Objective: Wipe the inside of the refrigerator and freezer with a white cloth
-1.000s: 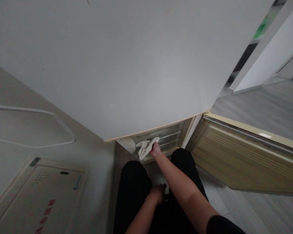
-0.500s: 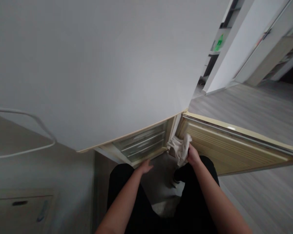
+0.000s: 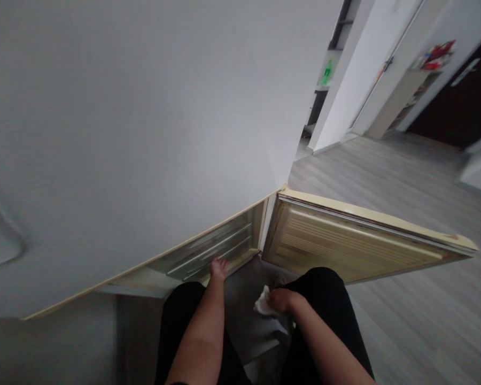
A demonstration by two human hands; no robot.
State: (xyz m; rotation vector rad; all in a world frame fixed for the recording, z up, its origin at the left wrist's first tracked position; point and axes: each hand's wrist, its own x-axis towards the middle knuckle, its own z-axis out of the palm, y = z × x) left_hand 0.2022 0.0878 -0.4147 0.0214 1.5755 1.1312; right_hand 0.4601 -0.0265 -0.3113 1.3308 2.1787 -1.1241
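One white cloth (image 3: 262, 302) is clamped in the grip of the right hand (image 3: 281, 300) near the right knee (image 3: 324, 283), while the left hand (image 3: 218, 268), grip apart, is by the cabinet opening (image 3: 232, 239) beside the open door (image 3: 344, 240).

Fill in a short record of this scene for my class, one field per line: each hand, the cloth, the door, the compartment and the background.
Left hand: left hand held out at the compartment opening, fingers spread; contact unclear
Right hand: right hand gripping the white cloth
Cloth: bunched, partly hidden by the hand, low between the knees
Door: cream door swung open on the right, ridged inner face showing
Compartment: low compartment with pale horizontal bars, below a large white surface
Background: grey floor, dark door
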